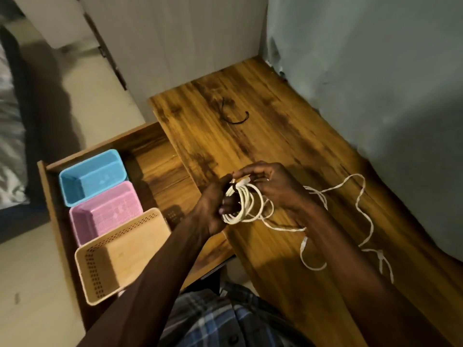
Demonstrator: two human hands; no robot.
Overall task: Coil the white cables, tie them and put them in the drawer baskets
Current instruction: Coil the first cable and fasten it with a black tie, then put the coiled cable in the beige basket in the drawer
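A coiled white cable (244, 205) hangs between both hands above the wooden desk's left edge. My left hand (211, 206) grips the coil from the left, fingers through the loops. My right hand (270, 184) pinches the top of the coil, where a dark tie seems to wrap it. Another white cable (360, 221) lies loose and tangled on the desk to the right. The open drawer (150, 156) at left holds a blue basket (92, 176), a pink basket (107, 211) and a beige basket (120, 256), all without cables.
A black tie (234, 116) lies on the wooden desk (288, 136) farther back. A grey-blue curtain or wall (375, 83) borders the desk on the right. A bed edge (10, 146) and pale floor lie to the left.
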